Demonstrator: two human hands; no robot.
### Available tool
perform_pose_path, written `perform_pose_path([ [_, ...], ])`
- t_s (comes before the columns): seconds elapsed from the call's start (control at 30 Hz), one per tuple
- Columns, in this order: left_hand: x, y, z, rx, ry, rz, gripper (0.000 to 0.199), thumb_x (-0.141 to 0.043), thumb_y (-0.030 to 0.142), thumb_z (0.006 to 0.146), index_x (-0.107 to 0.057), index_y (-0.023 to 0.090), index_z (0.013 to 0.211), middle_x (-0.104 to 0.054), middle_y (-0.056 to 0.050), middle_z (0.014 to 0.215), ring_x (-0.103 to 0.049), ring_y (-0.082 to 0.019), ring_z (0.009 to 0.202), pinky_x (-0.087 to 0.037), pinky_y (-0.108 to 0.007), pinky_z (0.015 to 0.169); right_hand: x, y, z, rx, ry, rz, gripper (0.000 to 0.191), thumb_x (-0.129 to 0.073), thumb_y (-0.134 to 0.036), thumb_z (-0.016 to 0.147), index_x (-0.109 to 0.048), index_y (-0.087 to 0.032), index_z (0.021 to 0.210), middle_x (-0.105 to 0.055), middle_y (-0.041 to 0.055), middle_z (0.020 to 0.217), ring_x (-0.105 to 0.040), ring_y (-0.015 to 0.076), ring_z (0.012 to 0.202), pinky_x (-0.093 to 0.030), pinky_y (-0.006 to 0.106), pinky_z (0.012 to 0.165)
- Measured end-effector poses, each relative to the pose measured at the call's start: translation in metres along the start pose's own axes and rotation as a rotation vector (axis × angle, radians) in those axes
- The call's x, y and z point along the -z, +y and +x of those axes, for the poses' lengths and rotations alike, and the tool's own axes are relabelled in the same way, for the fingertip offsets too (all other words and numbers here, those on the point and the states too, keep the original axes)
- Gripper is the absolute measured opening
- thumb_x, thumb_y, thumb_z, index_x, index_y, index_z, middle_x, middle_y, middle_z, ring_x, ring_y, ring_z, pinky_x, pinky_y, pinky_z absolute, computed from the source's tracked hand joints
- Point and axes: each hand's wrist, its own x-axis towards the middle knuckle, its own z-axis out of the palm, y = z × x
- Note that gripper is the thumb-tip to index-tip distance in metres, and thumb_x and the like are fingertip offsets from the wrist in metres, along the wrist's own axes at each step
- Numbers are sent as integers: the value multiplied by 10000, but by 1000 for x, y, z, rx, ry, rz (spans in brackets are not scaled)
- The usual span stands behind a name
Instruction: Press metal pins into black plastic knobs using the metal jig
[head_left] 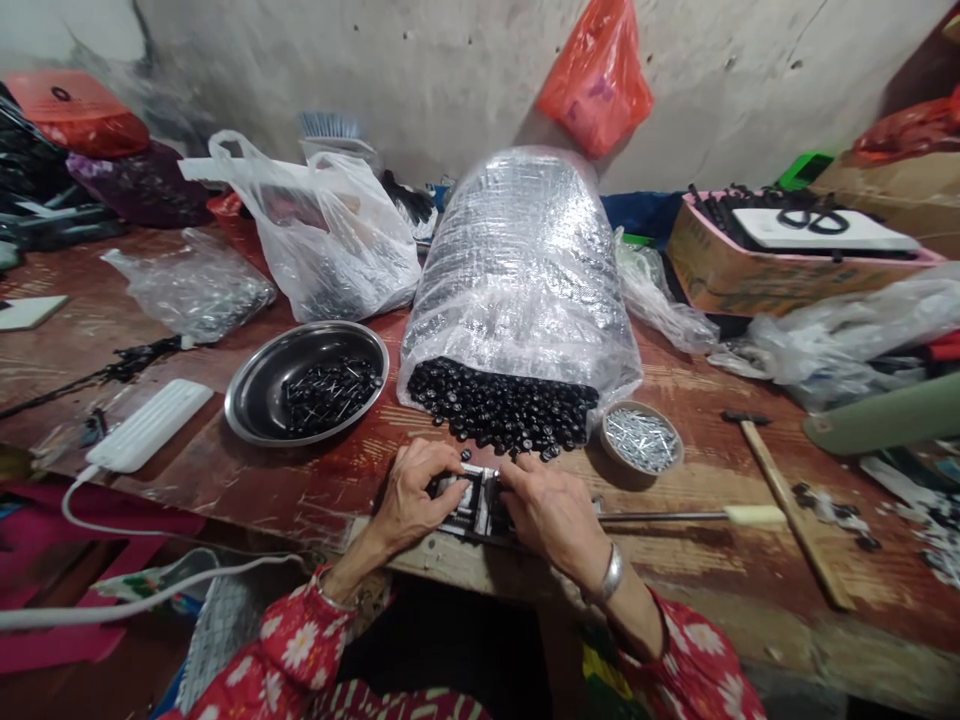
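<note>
From where I'm standing, left hand [421, 490] and right hand [553, 505] are both at that metal fixture [480, 505], black caps [506, 408] heaped just behind; can't tell if either's gripping.

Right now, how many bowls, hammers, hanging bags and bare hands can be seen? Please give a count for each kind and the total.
Bowls: 2 (steel bowl, small bowl)
Hammers: 1 (hammer)
Hanging bags: 1 (red bag)
Hands: 2 (left hand, right hand)
Total: 6
</note>
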Motion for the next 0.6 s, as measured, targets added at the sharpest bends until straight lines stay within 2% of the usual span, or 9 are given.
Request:
perform_pose_path([
  [0.3,-1,-2,0,-20,9,-7,50,-667,221,889,-674,253,927,-738,-7,1063,-608,-221,1007,-404,-383,876,-4,6,-3,-103,20,234,34,-606,-243,928,-626,-266,941,-626,-38,914,-586,130,784,-248,295,643],
  [0.6,-2,-3,-1,-12,6,0,56,-662,228,890,-685,253,934,-741,-17,1084,-611,-225,1015,-410,-390,874,-10,-10,-3,-242,42,141,100,-583,-205,878,-633,-275,929,-685,-31,732,-543,144,626,-142,318,601],
])
